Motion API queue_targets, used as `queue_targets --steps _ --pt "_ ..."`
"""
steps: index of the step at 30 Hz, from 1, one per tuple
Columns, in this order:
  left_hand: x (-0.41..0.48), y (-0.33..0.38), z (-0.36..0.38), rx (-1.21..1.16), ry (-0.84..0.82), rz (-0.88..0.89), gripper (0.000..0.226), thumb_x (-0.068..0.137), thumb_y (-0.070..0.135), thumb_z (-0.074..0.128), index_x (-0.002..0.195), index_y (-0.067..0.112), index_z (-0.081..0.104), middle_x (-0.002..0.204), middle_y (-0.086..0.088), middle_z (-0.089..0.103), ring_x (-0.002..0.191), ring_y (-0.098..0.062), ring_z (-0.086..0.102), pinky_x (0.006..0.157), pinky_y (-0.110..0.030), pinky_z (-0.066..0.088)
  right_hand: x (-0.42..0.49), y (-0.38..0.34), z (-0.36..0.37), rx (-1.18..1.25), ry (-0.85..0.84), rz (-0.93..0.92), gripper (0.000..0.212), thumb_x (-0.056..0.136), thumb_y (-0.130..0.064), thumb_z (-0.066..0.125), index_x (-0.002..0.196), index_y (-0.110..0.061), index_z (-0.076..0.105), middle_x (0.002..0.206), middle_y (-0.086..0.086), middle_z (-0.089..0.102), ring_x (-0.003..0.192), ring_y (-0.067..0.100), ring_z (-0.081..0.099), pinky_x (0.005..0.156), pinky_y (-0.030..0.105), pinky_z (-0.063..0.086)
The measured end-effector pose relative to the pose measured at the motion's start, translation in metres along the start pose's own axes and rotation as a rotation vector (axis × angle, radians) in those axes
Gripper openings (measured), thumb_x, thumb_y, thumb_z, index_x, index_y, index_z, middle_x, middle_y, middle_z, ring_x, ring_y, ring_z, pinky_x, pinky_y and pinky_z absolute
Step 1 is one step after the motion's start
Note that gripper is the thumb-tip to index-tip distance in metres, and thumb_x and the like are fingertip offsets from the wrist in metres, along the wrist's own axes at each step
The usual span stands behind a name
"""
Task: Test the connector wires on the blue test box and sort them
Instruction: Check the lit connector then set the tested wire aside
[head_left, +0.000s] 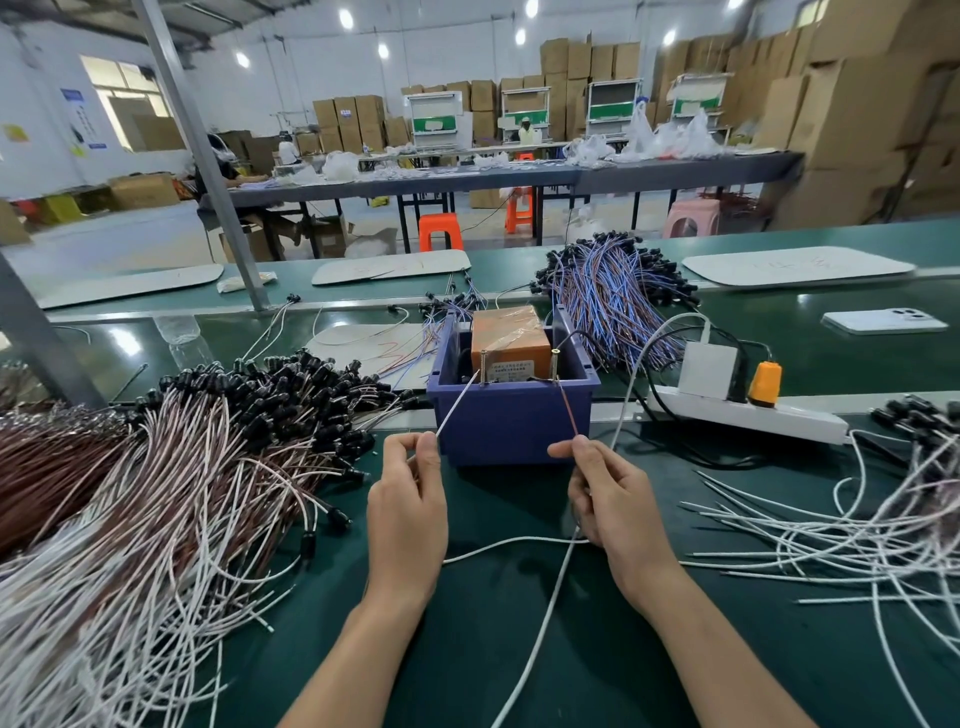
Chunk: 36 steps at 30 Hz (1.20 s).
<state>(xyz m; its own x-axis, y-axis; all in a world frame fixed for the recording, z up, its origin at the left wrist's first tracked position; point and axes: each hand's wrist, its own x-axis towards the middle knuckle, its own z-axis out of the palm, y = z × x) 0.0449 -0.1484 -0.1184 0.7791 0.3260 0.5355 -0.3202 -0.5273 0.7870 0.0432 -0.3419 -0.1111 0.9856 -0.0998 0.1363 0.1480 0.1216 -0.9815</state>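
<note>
The blue test box (511, 421) stands at the middle of the green bench, with an orange unit (510, 339) inside and two upright screws at its front rim. My left hand (408, 512) pinches a white wire end (457, 408) that reaches up to the left screw (484, 366). A brown wire end (569, 410), pinched by my right hand (615, 504), touches the right screw (556, 366). A white loop of the same wire (511, 543) hangs between my hands.
A big heap of brown and white connector wires (171, 467) lies at the left. White wires (857, 540) fan out at the right. Blue-purple wires (613, 296) pile up behind the box. A white power strip (753, 413) and a phone (883, 320) lie at the right.
</note>
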Motion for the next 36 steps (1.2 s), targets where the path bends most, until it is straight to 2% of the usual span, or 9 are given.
queue_targets --steps 12,17,22,27,33,36 --pt "0.0 0.0003 -0.0002 -0.007 -0.005 0.015 0.022 0.104 0.054 0.034 0.089 0.042 0.045 0.051 0.018 0.048 0.043 -0.007 0.038 0.043 -0.018 0.028 -0.0007 -0.0005 0.0001 -0.002 -0.005 0.0 0.034 0.106 -0.039 0.048 0.093 -0.03 0.078 0.053 -0.006 0.041 0.043 0.005 0.03 0.039 0.015 0.026" --pt "0.0004 -0.0004 0.0007 0.0 0.019 0.028 0.027 0.101 0.061 0.032 0.089 0.041 0.046 0.057 0.015 0.053 0.046 -0.009 0.043 0.046 -0.022 0.034 -0.0017 -0.0024 -0.0007 -0.072 0.003 -0.011 0.032 0.105 -0.046 0.049 0.094 -0.035 0.077 0.057 -0.006 0.034 0.048 0.006 0.03 0.044 0.014 0.029" --pt "0.0002 0.0001 0.0014 -0.001 0.024 0.038 0.025 0.102 0.059 0.032 0.088 0.042 0.046 0.058 0.016 0.054 0.047 -0.008 0.044 0.047 -0.018 0.035 -0.0029 -0.0032 -0.0012 -0.079 0.002 -0.005 0.032 0.104 -0.047 0.049 0.093 -0.036 0.077 0.057 -0.006 0.035 0.048 0.006 0.031 0.044 0.013 0.03" --pt "-0.0001 0.0008 0.0013 -0.004 0.028 0.031 0.026 0.1 0.061 0.031 0.088 0.042 0.045 0.055 0.014 0.052 0.045 -0.009 0.042 0.048 -0.023 0.035 -0.0028 -0.0035 -0.0009 -0.077 -0.004 -0.008 0.032 0.104 -0.047 0.049 0.093 -0.036 0.077 0.058 -0.004 0.034 0.048 0.006 0.03 0.044 0.013 0.029" --pt "0.0002 0.0031 0.0011 -0.001 0.024 0.021 0.023 0.102 0.057 0.033 0.088 0.043 0.046 0.054 0.017 0.052 0.045 -0.008 0.042 0.046 -0.019 0.033 -0.0025 -0.004 0.0005 -0.064 0.0 -0.001 0.032 0.104 -0.046 0.048 0.093 -0.036 0.077 0.056 -0.006 0.036 0.046 0.005 0.031 0.043 0.013 0.029" --pt "0.0002 0.0036 0.0009 -0.007 0.014 -0.001 0.023 0.105 0.051 0.035 0.088 0.04 0.045 0.052 0.015 0.047 0.044 -0.009 0.038 0.044 -0.024 0.03 -0.0019 -0.0038 0.0021 -0.01 0.009 0.009 0.034 0.106 -0.039 0.049 0.09 -0.032 0.078 0.053 -0.005 0.038 0.043 0.003 0.03 0.04 0.014 0.026"
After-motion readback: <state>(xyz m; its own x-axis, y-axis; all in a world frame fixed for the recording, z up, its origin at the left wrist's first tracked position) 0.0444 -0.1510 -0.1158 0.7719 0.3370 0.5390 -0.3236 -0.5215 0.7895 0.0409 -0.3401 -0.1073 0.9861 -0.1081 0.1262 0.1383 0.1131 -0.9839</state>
